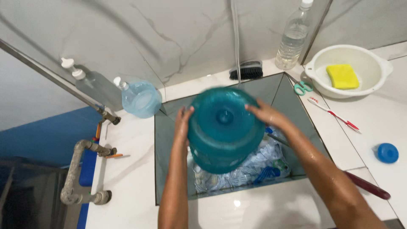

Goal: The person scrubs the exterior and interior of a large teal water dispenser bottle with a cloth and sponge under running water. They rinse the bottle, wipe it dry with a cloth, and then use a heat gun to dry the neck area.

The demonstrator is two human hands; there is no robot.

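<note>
I hold the teal jug [224, 129] over the sink [288, 93], left hand [183, 123] and right hand [265, 113] spread flat against its sides, so I should press evenly since wet plastic slips.

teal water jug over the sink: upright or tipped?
Tipped. The teal jug shows its round base to the camera, held between the left hand and right hand above the sink.

The white marble counter [127, 178] bears a white basin [373, 85], toothbrush [335, 113], scissors [303, 87], blue cap [387, 152] and clear bottle [292, 38]
</note>
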